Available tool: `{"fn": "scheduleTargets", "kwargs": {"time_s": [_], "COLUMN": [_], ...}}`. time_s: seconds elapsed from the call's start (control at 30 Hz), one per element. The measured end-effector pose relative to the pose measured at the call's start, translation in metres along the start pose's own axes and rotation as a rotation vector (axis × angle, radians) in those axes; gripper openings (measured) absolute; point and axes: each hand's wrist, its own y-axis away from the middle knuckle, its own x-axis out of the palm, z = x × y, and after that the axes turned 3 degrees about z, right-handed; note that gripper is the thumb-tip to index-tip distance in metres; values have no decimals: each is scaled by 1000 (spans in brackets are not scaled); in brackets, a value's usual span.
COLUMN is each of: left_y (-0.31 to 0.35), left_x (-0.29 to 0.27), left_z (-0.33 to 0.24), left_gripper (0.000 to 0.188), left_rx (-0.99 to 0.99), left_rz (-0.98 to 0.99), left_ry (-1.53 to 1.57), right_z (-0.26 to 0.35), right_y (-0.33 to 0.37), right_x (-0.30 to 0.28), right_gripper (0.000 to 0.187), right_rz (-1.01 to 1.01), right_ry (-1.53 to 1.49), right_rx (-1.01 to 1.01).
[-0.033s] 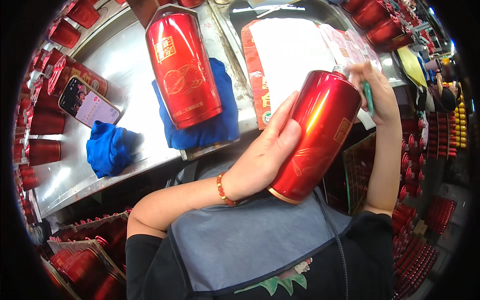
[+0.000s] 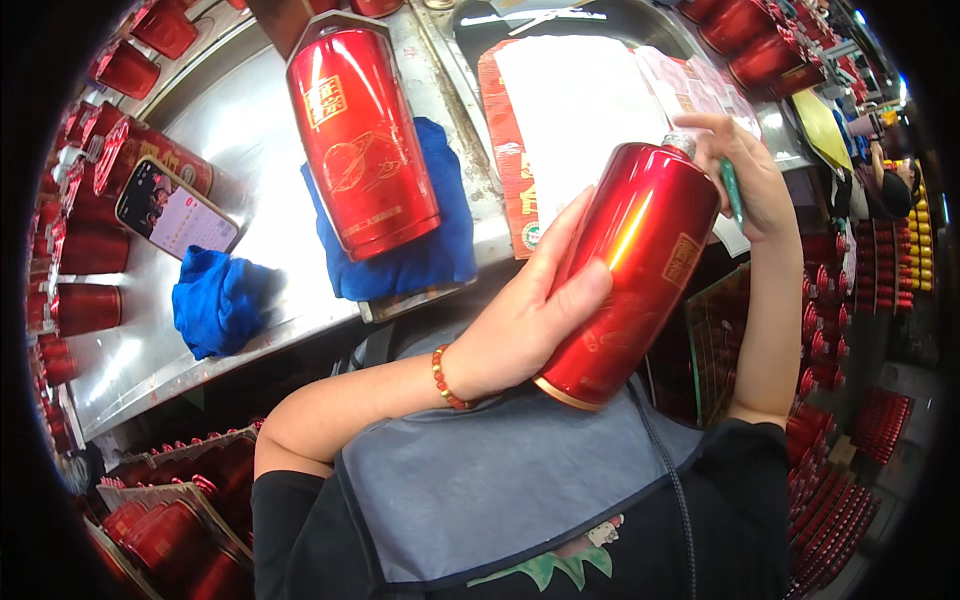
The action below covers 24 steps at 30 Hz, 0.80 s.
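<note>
My left hand (image 2: 535, 310) is wrapped round the body of a glossy red bottle (image 2: 625, 290) with a gold-framed label and a gold-edged base. The bottle leans over my lap, its neck up and to the right. At the clear neck (image 2: 681, 143), my right hand (image 2: 750, 175) has its index finger and thumb bent around the top. A slim green tool (image 2: 733, 193) with a pointed end is tucked in that hand's fingers; its exact kind is unclear. Another red bottle (image 2: 365, 150) lies on a folded blue cloth (image 2: 450, 220) at the bench edge.
A crumpled blue cloth (image 2: 215, 300) and a lit phone (image 2: 175, 205) are on the metal bench (image 2: 270, 205) at left. White paper (image 2: 570, 110) covers red printed sheets ahead. Several red bottles (image 2: 88, 306) crowd the left, and more fill racks at right.
The held bottle has turned slightly about its length. My right index finger has straightened across the top of the neck.
</note>
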Motion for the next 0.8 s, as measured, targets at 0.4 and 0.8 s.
{"fn": "scheduleTargets", "kwargs": {"time_s": [0.4,0.8], "left_y": [2,2], "left_x": [-20,-22], "left_z": [18,30], "left_gripper": [77,85], "left_rx": [-393,-440], "left_rz": [260,330], "left_ry": [869,1045], "right_z": [-9,-15], "right_y": [-11,4], "right_x": [8,30], "right_gripper": [49,34], "right_rz": [434,134], "right_ry": [-208,-311], "right_rx": [141,128]}}
